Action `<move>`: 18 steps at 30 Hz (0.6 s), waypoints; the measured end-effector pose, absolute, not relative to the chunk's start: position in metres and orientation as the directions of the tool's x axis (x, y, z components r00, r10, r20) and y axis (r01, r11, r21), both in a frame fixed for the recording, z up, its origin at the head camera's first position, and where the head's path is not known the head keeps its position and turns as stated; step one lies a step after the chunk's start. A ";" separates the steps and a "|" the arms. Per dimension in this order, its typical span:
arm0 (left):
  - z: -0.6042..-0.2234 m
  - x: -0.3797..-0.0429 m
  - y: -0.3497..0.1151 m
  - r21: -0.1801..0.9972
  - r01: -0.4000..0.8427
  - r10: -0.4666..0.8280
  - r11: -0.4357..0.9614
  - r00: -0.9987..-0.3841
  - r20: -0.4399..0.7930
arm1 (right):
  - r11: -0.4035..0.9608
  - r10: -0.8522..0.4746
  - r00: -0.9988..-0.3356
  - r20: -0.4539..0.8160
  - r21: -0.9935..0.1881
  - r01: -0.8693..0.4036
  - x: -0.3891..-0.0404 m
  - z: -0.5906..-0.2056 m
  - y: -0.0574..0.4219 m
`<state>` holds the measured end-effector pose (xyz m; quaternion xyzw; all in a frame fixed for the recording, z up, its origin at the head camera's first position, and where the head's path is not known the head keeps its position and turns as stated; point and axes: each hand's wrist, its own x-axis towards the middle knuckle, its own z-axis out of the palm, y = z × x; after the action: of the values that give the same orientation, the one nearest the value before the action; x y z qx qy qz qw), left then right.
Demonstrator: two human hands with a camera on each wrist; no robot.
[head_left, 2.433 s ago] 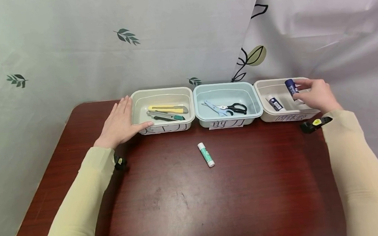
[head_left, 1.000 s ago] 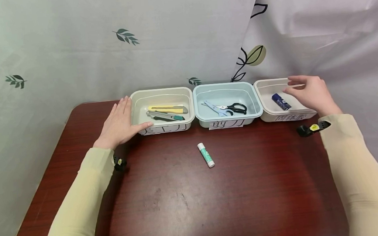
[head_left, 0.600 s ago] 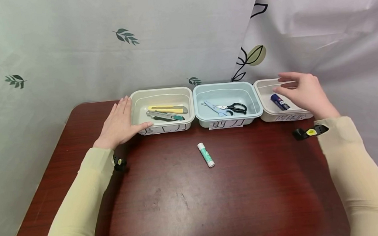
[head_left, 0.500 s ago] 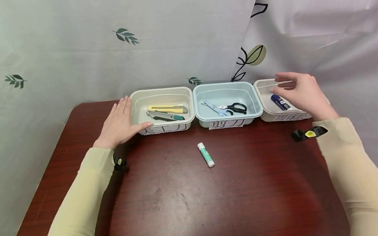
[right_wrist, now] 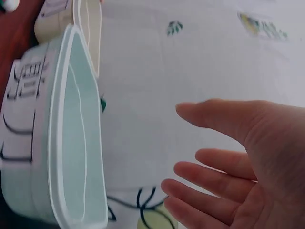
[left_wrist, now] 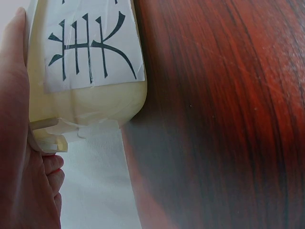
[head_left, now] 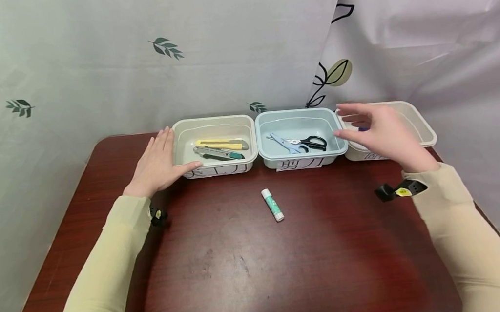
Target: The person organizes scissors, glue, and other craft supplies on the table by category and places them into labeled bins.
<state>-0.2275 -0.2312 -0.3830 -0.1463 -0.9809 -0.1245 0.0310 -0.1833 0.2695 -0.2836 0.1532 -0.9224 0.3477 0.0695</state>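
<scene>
My left hand lies at the left end of a beige bin, fingers straight along its rim and thumb over the front edge. Box cutters lie inside this bin. Over the right-hand beige bin hovers my right hand, holding nothing, thumb and fingers apart, fingertips near the light blue bin's right rim. A sliver of a navy glue stick shows behind the right hand; most of that bin's contents are hidden. A green and white glue stick lies on the table.
Inside the blue bin lie light blue scissors and black-handled scissors. The three labelled bins stand in a row at the back of the dark red wooden table, against a patterned curtain.
My right hand has let go of the navy glue stick into the right-hand bin, then moved left towards the blue bin. The left hand has stayed in place.
</scene>
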 end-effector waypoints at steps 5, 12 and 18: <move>-0.384 -0.227 -0.231 0.244 0.292 0.278 0.925 -0.956 0.091 | 0.679 -0.354 -0.897 0.265 -0.587 -0.441 -0.174 -0.288 0.251; -0.384 -0.227 -0.231 0.242 0.292 0.280 0.925 -0.956 0.085 | 0.634 -0.484 -0.833 0.270 -0.548 -0.546 -0.164 -0.294 0.227; -0.383 -0.227 -0.233 0.241 0.298 0.283 0.924 -0.954 0.096 | 0.604 -0.572 -0.784 0.242 -0.522 -0.602 -0.159 -0.303 0.207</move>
<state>-0.2268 -0.2325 -0.3833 -0.1481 -0.9802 -0.1277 0.0298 -0.1591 0.2066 -0.3029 0.3279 -0.8952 0.3009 0.0250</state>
